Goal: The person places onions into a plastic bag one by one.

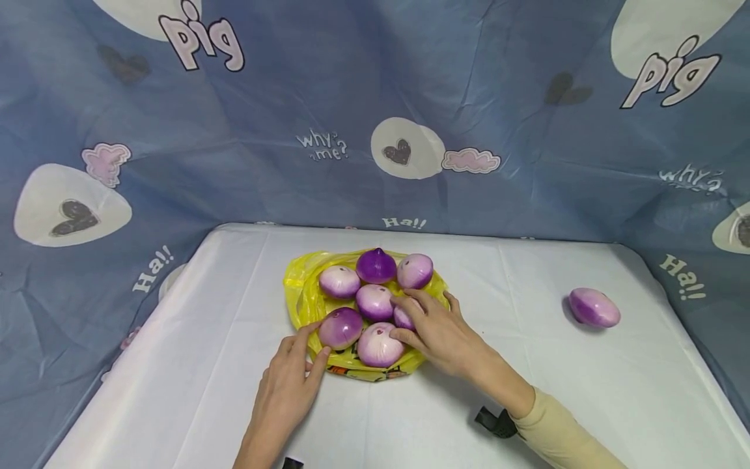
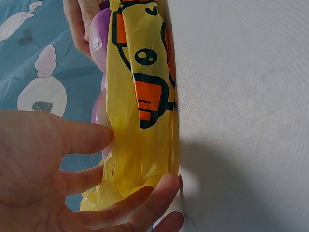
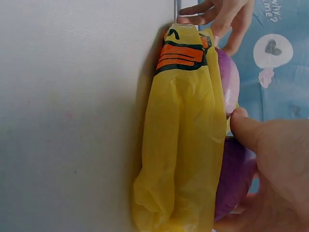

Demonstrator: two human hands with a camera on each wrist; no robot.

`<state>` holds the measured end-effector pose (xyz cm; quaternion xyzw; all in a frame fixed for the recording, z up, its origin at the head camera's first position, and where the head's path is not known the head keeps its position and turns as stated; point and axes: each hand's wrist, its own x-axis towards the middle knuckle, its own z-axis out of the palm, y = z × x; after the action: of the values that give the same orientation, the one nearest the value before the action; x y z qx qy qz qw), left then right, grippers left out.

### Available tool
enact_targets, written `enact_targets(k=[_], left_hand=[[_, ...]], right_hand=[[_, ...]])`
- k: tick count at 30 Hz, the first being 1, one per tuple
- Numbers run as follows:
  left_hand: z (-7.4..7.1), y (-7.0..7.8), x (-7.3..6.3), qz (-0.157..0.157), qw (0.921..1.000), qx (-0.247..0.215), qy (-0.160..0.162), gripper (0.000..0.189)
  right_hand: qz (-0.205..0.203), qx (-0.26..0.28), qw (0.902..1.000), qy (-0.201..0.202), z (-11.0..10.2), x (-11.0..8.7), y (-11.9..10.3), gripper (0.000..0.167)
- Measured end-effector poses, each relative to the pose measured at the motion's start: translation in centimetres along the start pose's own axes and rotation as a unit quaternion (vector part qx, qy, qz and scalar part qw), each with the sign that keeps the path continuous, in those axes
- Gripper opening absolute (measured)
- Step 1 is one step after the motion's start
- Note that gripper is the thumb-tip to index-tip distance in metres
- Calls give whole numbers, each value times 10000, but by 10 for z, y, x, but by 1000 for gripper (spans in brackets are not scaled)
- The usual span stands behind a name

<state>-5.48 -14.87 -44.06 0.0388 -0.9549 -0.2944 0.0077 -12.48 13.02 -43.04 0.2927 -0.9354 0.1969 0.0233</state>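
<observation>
A yellow plastic bag (image 1: 300, 286), its mouth spread wide, holds several purple-and-white onions. My left hand (image 1: 288, 383) is at the bag's near left side, fingers loosely extended. Its thumb and fingertips touch the bag rim beside a darker purple onion (image 1: 341, 329). On the right, my right hand (image 1: 445, 335) grips an onion (image 1: 403, 318), mostly hidden under the fingers. In the right wrist view, thumb and fingers go around that purple onion (image 3: 234, 176) above the bag's side. The thumb is close to a paler onion (image 1: 381, 345) at the front.
A lone onion (image 1: 594, 307) lies on the white tabletop (image 1: 527, 280) far to the right. Blue printed cloth (image 1: 351, 78) hangs behind the table and along its sides. A black strap (image 1: 497, 423) is at my right wrist.
</observation>
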Motion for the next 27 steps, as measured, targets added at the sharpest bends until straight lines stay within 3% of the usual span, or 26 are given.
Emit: enact_targets(k=[14,27], left_hand=[[0,1,1,15,10000,21,15,50],[0,0,1,18,10000,24,5,50]], right_hand=[[55,-4,9999,-123,7,-4,-1,58],[-86,-242,9997,2,7,-6,-2,57]])
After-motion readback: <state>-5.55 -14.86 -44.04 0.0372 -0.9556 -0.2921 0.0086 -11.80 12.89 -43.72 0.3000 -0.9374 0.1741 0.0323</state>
